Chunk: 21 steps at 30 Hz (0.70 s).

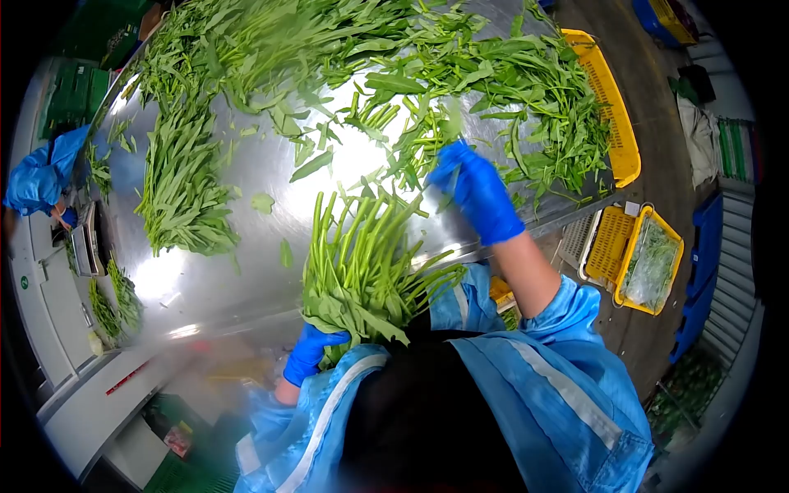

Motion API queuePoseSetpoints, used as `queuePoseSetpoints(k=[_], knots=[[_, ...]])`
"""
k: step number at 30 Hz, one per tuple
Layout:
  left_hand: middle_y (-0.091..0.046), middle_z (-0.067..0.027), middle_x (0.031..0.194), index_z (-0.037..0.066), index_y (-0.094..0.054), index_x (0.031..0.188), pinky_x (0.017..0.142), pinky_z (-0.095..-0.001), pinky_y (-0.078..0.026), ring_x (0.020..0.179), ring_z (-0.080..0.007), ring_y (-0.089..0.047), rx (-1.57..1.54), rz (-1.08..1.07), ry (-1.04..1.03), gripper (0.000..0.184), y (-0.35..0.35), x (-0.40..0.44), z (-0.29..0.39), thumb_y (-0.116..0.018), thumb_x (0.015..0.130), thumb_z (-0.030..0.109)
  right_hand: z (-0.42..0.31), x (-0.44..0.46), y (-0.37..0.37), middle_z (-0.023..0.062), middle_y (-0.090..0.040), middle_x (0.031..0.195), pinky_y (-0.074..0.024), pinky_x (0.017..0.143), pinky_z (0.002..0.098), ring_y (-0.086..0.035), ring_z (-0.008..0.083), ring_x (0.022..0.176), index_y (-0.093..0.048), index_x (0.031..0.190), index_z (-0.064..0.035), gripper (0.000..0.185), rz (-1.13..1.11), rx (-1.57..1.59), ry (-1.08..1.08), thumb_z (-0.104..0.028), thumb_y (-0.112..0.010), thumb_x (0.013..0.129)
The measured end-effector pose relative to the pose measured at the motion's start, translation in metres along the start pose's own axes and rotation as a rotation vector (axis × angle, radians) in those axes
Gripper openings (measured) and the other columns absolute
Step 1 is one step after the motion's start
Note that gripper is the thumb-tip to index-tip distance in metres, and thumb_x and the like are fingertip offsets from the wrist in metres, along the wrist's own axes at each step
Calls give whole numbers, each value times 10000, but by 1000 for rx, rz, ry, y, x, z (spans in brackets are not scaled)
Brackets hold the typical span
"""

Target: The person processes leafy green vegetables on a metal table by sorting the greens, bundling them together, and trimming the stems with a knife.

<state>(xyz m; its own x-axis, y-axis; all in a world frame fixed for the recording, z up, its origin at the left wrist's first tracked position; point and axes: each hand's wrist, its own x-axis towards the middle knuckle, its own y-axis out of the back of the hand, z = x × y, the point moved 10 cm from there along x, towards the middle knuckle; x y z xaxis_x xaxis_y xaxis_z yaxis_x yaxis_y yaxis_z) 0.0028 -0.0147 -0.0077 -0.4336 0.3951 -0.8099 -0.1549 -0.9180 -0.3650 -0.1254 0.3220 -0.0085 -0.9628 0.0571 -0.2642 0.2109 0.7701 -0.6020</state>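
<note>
My left hand [315, 355], in a blue glove, is closed around the leafy lower part of a bunch of water spinach [357, 275]. The cut stems point up and away over the table's near edge, while the leaves hang by my chest. Over the table to the right, my blue-gloved right hand [475, 195] has its fingers pinched together, with a blurred green leaf [450, 122] at the tips. Short cut stems [378, 115] and loose leaves lie just beyond that hand. A large pile of water spinach [271, 41] covers the far side of the steel table [255, 226].
A yellow crate [612, 107] stands against the table's right end, with more yellow crates [649, 259] on the floor beyond. At the far left, a co-worker's blue sleeve [49, 172] is beside a scale-like device [86, 238]. Another leafy bundle [185, 181] lies on the left.
</note>
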Motion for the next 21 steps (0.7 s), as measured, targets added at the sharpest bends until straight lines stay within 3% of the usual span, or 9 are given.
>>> queuePoseSetpoints(k=[1,4,7,9,11,15,16,17,21], knots=[[-548,-84,1196,34,-451,1290,917,-326,-455,1076,-185,-536,4,6,-13,672,-1,0,1,-708,675,-48,12,3,36,117,-644,991,-478,846,320,-616,199,928,-594,1093,-3,305,193,195,-88,-230,-454,945],[-552,-81,1189,35,-456,1285,912,-325,-460,1068,-186,-540,29,7,-28,683,-8,-1,6,-717,661,-59,24,0,-28,125,-622,1079,-457,891,326,-598,210,989,-545,1185,-11,398,-298,-302,-229,-318,-503,935],[-554,-80,1186,36,-459,1283,916,-324,-456,1072,-186,-537,64,-10,4,688,-10,0,10,-722,654,-60,23,-28,-77,114,-614,1121,-426,922,313,-578,208,1031,-522,1232,-13,480,-391,-998,-183,-328,-608,880],[-555,-78,1183,37,-460,1283,922,-322,-449,1077,-186,-533,65,-1,17,688,-3,1,3,-724,654,-55,0,-14,-48,92,-645,1065,-456,867,303,-604,170,944,-597,1142,-11,371,-165,-825,-103,-257,-636,867],[-554,-77,1183,37,-459,1284,928,-323,-442,1082,-187,-529,49,0,19,692,-4,-2,3,-726,652,-52,-45,-4,-10,74,-673,913,-491,753,296,-616,139,802,-665,1003,-58,336,179,-614,123,-350,-659,836],[-553,-74,1181,35,-460,1282,933,-325,-434,1081,-187,-527,77,6,36,698,-8,-2,7,-738,646,-40,-34,-29,-67,53,-657,854,-501,712,305,-626,166,762,-685,930,-133,317,-206,-1080,71,-422,-653,804],[-553,-74,1181,34,-461,1280,936,-326,-432,1082,-186,-525,90,-5,28,696,-12,-3,10,-743,648,-32,-32,-41,-99,65,-637,829,-483,758,296,-619,173,820,-674,900,-93,167,-310,-1139,160,-227,-683,801],[-552,-74,1181,33,-461,1279,938,-327,-430,1083,-184,-523,105,-17,21,694,-18,-4,14,-748,650,-24,-8,-45,-104,80,-644,814,-486,728,311,-621,187,781,-679,858,-64,182,-333,-1181,178,-233,-683,789],[-544,-74,1188,29,-449,1284,943,-327,-426,1092,-177,-511,214,-30,-38,701,-35,-8,27,-765,659,0,-39,-9,-25,67,-664,845,-507,681,294,-642,185,715,-681,869,-96,136,146,-622,229,-208,-676,792]])
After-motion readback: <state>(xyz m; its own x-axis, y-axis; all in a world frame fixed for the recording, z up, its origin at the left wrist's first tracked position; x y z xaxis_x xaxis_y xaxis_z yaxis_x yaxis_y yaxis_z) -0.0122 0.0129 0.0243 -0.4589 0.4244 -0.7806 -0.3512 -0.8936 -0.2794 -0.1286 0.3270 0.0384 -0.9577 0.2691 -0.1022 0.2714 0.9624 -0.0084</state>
